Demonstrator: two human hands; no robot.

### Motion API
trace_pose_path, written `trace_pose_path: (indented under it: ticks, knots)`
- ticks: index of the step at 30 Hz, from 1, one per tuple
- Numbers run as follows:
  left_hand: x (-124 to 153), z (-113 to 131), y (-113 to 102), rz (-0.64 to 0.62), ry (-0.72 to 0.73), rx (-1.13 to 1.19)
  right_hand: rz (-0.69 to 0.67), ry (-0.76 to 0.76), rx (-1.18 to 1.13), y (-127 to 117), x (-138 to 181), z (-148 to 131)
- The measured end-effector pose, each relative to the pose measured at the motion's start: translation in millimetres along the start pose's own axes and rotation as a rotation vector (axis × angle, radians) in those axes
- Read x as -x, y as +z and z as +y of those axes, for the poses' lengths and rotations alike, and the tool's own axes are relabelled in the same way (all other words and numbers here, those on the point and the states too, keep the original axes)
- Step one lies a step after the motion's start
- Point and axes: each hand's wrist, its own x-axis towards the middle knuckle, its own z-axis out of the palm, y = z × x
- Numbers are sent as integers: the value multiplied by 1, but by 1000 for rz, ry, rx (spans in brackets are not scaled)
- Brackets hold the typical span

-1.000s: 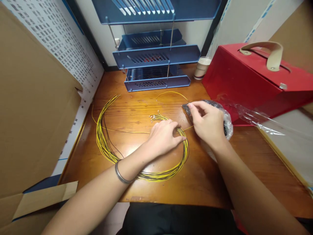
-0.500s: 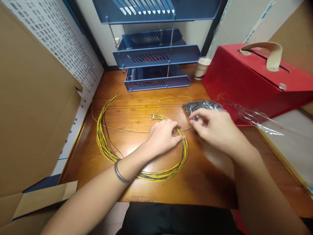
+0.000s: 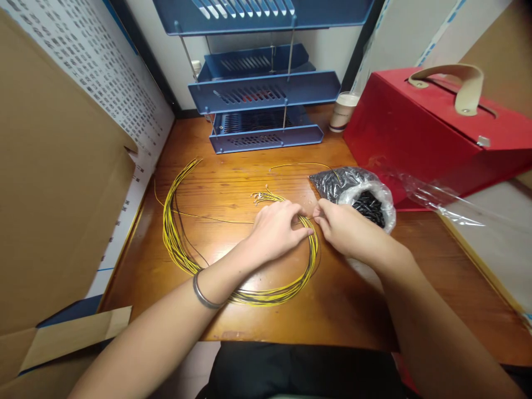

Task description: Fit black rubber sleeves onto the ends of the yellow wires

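Wire bundle [image 3: 268, 299] | left hand [image 3: 277, 224] curled round it, grasp partly hidden | right hand [image 3: 338, 224] pinching strand [image 3: 228, 221]

Item count, referenced to the one blue tray rack [image 3: 307, 90] (three visible tiers). In front: one yellow-and-black wire bundle [image 3: 171, 244]; two hands, i.e. left hand [image 3: 278, 224] and right hand [image 3: 343, 224]. Front right: one plastic bag [image 3: 353, 188]. Right: one paper cup [image 3: 343, 114], one red box [image 3: 399, 133].

A cup [image 3: 343, 114] stands between blue trays [image 3: 306, 90] and a red box [image 3: 399, 133].
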Motion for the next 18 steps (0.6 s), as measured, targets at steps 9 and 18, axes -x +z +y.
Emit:
trace_pose_path:
  ticks: [9,18]
  knots:
    - [0,-2,1,12,6,25,528,136,-181,-20,0,2]
    - [-1,-2,3,20,6,-4,474,-23,-277,-12,-5,-2]
